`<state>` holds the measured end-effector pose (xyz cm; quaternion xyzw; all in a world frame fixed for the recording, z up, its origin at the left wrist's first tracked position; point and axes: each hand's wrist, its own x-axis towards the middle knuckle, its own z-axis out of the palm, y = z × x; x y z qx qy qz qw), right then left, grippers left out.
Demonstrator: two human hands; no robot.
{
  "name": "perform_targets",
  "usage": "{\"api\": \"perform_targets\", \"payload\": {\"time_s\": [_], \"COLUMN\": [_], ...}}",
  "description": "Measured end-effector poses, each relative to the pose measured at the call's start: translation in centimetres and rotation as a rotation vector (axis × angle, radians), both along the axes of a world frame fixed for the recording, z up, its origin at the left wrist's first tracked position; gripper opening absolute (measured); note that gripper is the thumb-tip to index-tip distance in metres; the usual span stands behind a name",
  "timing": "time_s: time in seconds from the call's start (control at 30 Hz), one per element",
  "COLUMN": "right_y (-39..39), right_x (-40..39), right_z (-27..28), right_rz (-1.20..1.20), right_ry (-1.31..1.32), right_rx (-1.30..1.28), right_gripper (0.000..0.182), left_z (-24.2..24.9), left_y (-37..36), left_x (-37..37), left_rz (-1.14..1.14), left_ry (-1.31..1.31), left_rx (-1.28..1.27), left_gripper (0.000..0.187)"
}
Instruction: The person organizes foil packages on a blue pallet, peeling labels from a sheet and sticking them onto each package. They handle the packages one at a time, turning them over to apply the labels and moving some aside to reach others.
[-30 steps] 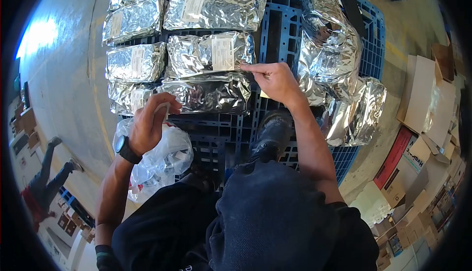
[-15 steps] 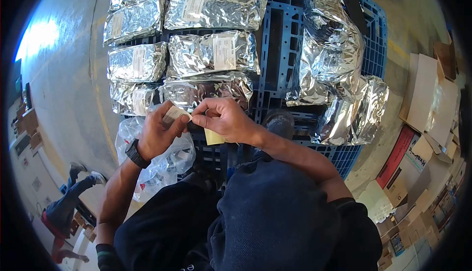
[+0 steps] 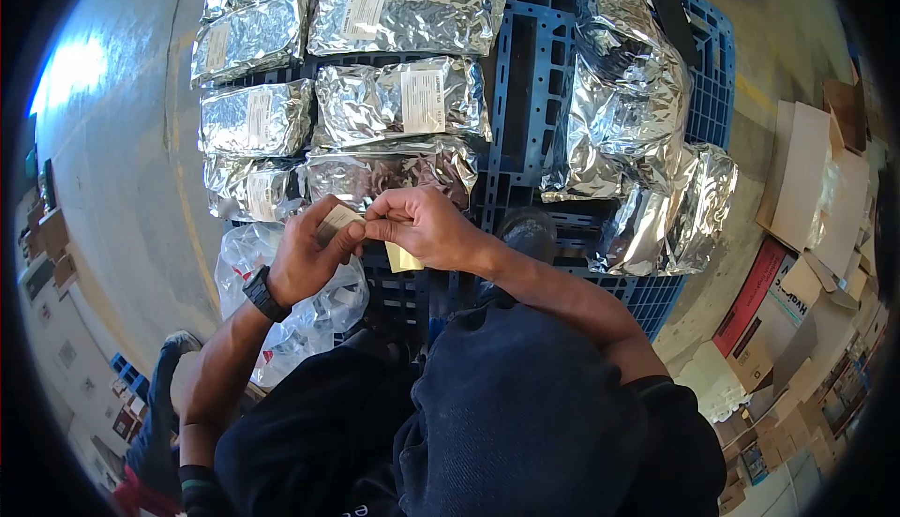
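Note:
My left hand (image 3: pixel 305 253) is closed on a small white printed label (image 3: pixel 336 224), held between thumb and fingers. My right hand (image 3: pixel 424 226) pinches at the label's right corner, the fingertips of both hands meeting there. Below my right palm hangs a piece of yellow paper (image 3: pixel 404 257); whether the fingers grip it is hidden. Just beyond the hands lies a silver foil bag (image 3: pixel 394 172), the closest of several foil bags with white labels, such as this labelled bag (image 3: pixel 375 100).
The bags rest on a blue plastic pallet (image 3: pixel 530 86). Clear plastic wrap (image 3: pixel 319 301) lies by my left forearm. More foil bags (image 3: pixel 623 114) and a black flat object (image 3: pixel 673 22) are on the right. Cardboard boxes (image 3: pixel 778 311) stand at far right. Another person (image 3: pixel 159 423) is at lower left.
Both hands stay at the label with almost the same pinch. The other person at lower left has come closer to my left arm. The view has shifted slightly.

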<state>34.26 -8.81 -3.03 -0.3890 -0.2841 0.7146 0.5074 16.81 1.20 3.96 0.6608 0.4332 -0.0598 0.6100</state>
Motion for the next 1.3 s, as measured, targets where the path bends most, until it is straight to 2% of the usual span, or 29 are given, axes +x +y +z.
{"api": "perform_targets", "payload": {"time_s": [0.2,0.27,0.43,0.5,0.57,0.6,0.67,0.7,0.77,0.9,1.17,1.3], "right_y": [0.0,0.0,0.4,0.4,0.2,0.2,0.0,0.0,-0.1,-0.1,0.0,0.0], "right_x": [0.6,0.3,-1.2,-1.6,-1.8,-1.6,-1.3,-1.0,-0.6,-0.6,-0.5,-0.2], "right_z": [0.1,0.0,0.4,0.0,-0.7,-0.6,-0.1,0.1,0.4,0.0,-0.3,0.0], "right_rz": [0.055,-0.001,-0.078,-0.079,-0.1,-0.099,-0.092,-0.09,-0.048,-0.093,-0.09,-0.071], "right_ry": [-0.088,-0.309,-0.551,-0.646,-0.714,-0.716,-0.481,-0.481,-0.265,-0.305,-0.11,-0.153], "right_rx": [-0.013,0.076,0.09,0.108,0.12,0.119,0.056,0.057,-0.057,0.01,-0.005,0.007], "right_gripper": [0.016,0.013,0.014,0.015,0.016,0.016,0.016,0.016,0.017,0.018,0.02,0.021], "left_z": [0.6,0.5,0.3,-0.2,0.0,0.1,0.4,0.5,0.1,0.2,-0.1,0.1], "left_y": [-0.1,-0.5,-0.5,-0.7,-0.6,-0.6,-0.5,-0.4,-0.2,-0.2,0.0,-0.1], "left_x": [0.6,0.8,0.8,0.5,0.6,0.7,0.9,0.9,0.7,0.6,0.2,0.4], "left_rz": [0.022,0.018,-0.05,-0.148,-0.134,-0.119,-0.098,-0.076,-0.047,0.015,0.063,0.069], "left_ry": [0.018,0.042,0.139,0.129,0.111,0.093,0.1,0.111,0.099,0.07,0.049,0.051], "left_rx": [0.021,0.046,0.141,0.321,0.301,0.28,0.263,0.247,0.222,0.138,0.083,0.069], "left_gripper": [0.03,0.028,0.022,0.021,0.021,0.022,0.022,0.023,0.024,0.028,0.032,0.032]}}
